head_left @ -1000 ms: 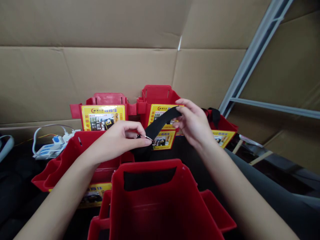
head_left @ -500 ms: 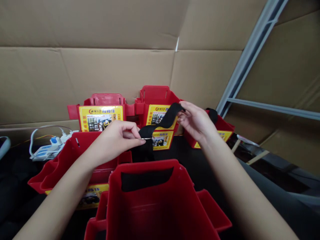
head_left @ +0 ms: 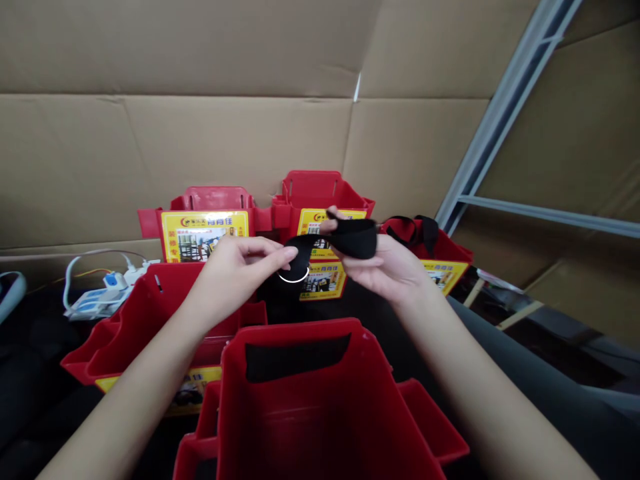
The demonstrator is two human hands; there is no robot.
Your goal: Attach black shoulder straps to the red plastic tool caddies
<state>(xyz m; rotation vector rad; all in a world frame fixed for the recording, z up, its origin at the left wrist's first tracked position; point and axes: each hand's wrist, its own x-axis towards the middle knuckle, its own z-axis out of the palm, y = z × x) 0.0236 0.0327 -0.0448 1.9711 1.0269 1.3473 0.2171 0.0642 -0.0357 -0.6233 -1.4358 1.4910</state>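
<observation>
A black webbing strap [head_left: 356,240] stretches between my two hands, above the front red bin [head_left: 325,420]. My left hand [head_left: 240,270] pinches one part of it between thumb and fingers, beside a shiny curved metal edge [head_left: 294,278], perhaps a ring or buckle. Around the fingers of my right hand [head_left: 387,270] the strap curls in a loop, and the fingers are bent to hold it. Another stretch of black strap [head_left: 297,360] crosses the inside of the front bin's far wall.
More red bins with yellow labels stand behind: one at left [head_left: 145,300], one at back left [head_left: 216,200], one at back middle [head_left: 313,187], one at right [head_left: 457,257] with black strap on it. Power strips [head_left: 90,303] with cables lie at left. Cardboard [head_left: 225,147] walls the back.
The strap now loops round my right hand, which has turned and come slightly lower. My left hand still pinches the strap, and the metal edge has tilted into a curve.
</observation>
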